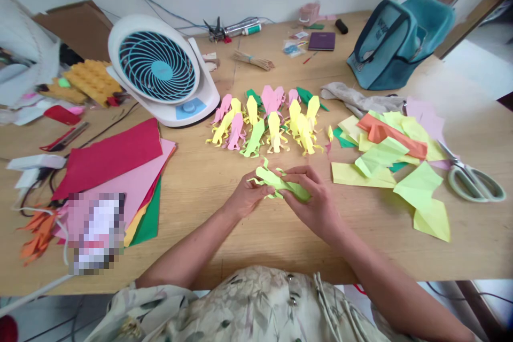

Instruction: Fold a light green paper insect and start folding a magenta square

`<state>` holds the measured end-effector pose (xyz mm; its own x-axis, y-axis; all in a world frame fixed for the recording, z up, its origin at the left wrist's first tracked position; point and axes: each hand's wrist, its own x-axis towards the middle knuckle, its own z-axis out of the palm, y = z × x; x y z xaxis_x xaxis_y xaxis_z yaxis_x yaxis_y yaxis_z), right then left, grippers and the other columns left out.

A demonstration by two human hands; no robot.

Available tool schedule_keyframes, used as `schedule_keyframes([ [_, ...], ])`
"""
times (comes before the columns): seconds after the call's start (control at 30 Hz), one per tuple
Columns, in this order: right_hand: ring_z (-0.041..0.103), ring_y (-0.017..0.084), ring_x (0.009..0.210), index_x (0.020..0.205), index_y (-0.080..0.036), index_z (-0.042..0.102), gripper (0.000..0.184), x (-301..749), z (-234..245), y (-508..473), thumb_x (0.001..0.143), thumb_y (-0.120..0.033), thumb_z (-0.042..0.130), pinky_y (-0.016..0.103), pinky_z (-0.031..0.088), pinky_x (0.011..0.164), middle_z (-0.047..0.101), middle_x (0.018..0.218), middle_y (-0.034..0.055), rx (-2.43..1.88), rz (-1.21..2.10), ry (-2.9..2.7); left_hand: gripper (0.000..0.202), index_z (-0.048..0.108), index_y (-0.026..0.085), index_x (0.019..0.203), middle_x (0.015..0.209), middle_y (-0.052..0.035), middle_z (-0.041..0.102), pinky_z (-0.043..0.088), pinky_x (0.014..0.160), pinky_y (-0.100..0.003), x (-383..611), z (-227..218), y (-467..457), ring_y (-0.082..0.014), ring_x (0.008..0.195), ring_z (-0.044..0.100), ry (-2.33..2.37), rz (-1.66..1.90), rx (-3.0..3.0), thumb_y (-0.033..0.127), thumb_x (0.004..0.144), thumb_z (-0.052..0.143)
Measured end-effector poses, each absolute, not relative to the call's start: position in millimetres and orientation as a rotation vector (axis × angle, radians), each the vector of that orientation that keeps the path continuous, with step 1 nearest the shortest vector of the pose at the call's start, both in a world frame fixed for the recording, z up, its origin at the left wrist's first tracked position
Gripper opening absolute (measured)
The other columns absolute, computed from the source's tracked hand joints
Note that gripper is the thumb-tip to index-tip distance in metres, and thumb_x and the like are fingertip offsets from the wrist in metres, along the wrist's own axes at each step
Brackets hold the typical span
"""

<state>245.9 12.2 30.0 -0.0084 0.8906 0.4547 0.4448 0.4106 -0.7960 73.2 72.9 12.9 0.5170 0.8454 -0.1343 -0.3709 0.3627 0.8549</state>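
First, coloured sheets (112, 163) lay at the frame's left; near the centre, the left hand (246, 195), nearly closed, pinched a light-green paper figure (267, 176), while the right hand (316, 197), fingers curled, gripped its other end. Scissors (465, 167) lay far right.

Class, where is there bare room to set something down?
Bare wooden tabletop shows between the red, pink and green paper stack and the left hand; also between the metal scissors with pale handles and the near edge. Crowded: multicoloured folded paper figures, loose paper scraps.
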Motion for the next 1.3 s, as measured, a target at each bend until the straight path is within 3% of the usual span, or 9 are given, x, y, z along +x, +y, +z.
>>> schedule_keyframes([
  [0.3, 0.066, 0.021, 0.101, 0.108, -0.027, 0.066, 0.024, 244, 30, 13, 0.088, -0.015, 0.066, 0.037, 0.055, 0.088, 0.062, 0.108, 0.0070, -1.166, 0.526, -1.638, 0.041, 0.078, 0.016, 0.090, 0.082, -0.0035, 0.074, 0.051, 0.071, -0.024, 78, 20, 68, -0.0130, 0.075, 0.066, 0.600, 0.846, 0.786, 0.032, 0.057, 0.096],
  [0.63, 0.066, 0.020, 0.099, 0.097, -0.024, 0.061, 0.015, 245, 31, 13, 0.086, -0.017, 0.069, 0.035, 0.053, 0.085, 0.064, 0.105, 0.0062, -1.199, 0.511, -1.583, 0.036, 0.079, 0.018, 0.092, 0.095, -0.0042, 0.075, 0.052, 0.074, -0.023, 75, 10, 70, -0.0126, 0.080, 0.066, 0.650, 0.875, 0.902, 0.029, 0.062, 0.093],
  [0.83, 0.065, 0.022, 0.102, 0.098, -0.024, 0.063, 0.011, 248, 36, 13, 0.089, -0.019, 0.066, 0.037, 0.053, 0.087, 0.063, 0.108, 0.0080, -1.214, 0.541, -1.613, 0.037, 0.078, 0.018, 0.094, 0.083, -0.0016, 0.072, 0.052, 0.076, -0.026, 75, 12, 70, -0.0126, 0.075, 0.065, 0.608, 0.869, 0.864, 0.032, 0.062, 0.093],
  [1.3, 0.063, 0.022, 0.104, 0.099, -0.024, 0.064, 0.012, 247, 37, 12, 0.090, -0.017, 0.063, 0.037, 0.053, 0.087, 0.061, 0.110, 0.0087, -1.164, 0.562, -1.607, 0.035, 0.076, 0.018, 0.098, 0.095, -0.0044, 0.073, 0.049, 0.081, -0.027, 66, 3, 73, -0.0151, 0.084, 0.065, 0.612, 0.832, 0.982, 0.030, 0.067, 0.090],
])
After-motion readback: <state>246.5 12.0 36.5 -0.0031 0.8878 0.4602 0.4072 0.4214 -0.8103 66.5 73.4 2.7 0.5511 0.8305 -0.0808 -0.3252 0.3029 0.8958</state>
